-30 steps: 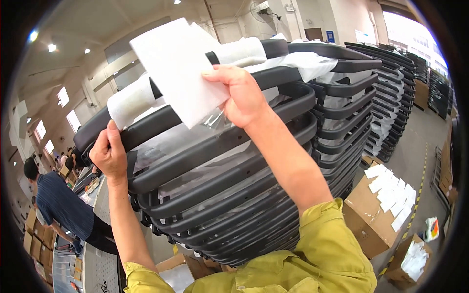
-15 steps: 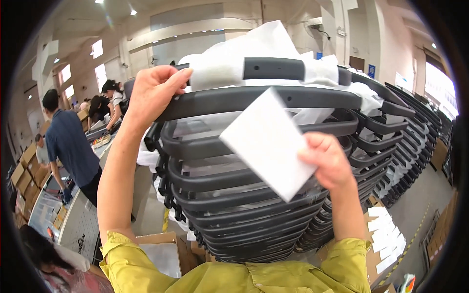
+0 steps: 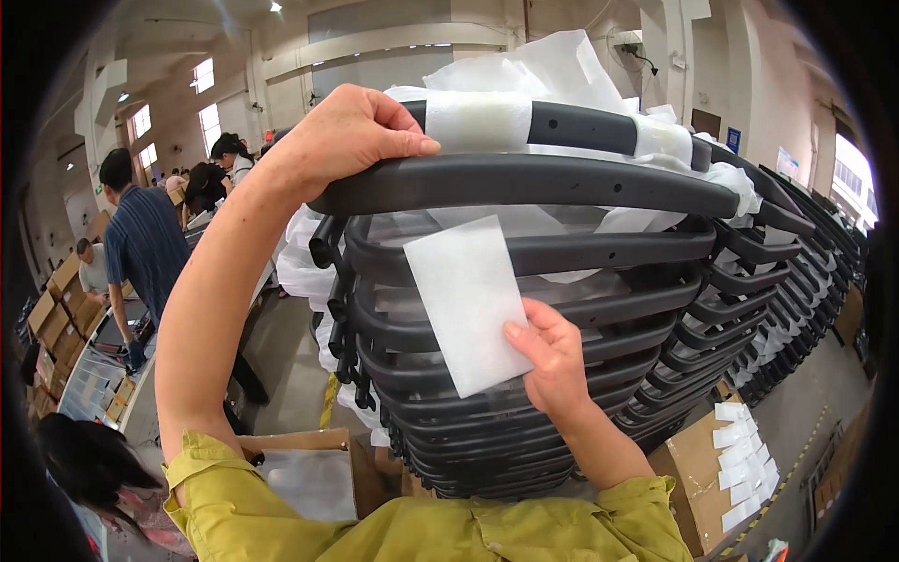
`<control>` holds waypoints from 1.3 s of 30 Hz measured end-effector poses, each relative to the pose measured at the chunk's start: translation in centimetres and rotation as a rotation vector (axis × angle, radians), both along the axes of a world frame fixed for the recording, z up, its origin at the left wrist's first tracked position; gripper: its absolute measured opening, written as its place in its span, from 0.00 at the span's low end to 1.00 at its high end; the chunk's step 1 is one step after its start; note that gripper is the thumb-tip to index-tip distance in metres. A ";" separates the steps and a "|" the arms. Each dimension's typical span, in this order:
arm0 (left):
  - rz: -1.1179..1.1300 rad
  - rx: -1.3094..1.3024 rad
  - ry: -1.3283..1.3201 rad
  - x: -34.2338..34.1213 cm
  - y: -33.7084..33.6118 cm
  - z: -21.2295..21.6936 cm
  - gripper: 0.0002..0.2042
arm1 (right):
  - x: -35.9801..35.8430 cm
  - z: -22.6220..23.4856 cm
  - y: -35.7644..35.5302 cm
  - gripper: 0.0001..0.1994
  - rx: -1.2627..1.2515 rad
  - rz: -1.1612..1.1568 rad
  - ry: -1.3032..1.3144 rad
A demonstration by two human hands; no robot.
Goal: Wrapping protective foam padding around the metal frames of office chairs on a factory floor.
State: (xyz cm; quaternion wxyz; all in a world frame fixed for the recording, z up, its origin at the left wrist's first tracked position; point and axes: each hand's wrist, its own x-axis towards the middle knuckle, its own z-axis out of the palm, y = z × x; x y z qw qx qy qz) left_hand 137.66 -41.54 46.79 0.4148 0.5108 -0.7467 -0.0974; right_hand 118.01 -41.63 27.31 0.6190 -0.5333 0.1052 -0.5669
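Observation:
My right hand [image 3: 548,356] pinches a white foam sheet [image 3: 465,304] by its edge, thumb in front, holding it before a tall stack of curved black tube frames [image 3: 524,183]. At the top of the stack, my left hand [image 3: 361,136] has its fingers curled over the left end of the topmost black tube [image 3: 581,128], its thumb just above the bar below. Beside that thumb, a white foam wrap [image 3: 478,122] goes around the topmost tube. Another white wrap [image 3: 663,140] sits farther right on the same tube. The left fingertips are partly hidden behind the tube.
Below left stands an open cardboard box [image 3: 351,468] with white sheets inside. Several white pieces [image 3: 744,459] lie on cardboard at the lower right. More stacked frames [image 3: 758,328] extend to the right. People work at a long bench [image 3: 145,417] on the left.
The white sheet in my right hand has moved left and lower and turned more upright. My left hand stays at the tube's left end while the whole view has shifted.

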 end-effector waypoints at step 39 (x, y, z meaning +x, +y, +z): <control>-0.209 0.005 -0.030 0.5 1.5 -0.3 0.15 | 0.3 2.5 0.1 0.19 0.155 -0.019 0.185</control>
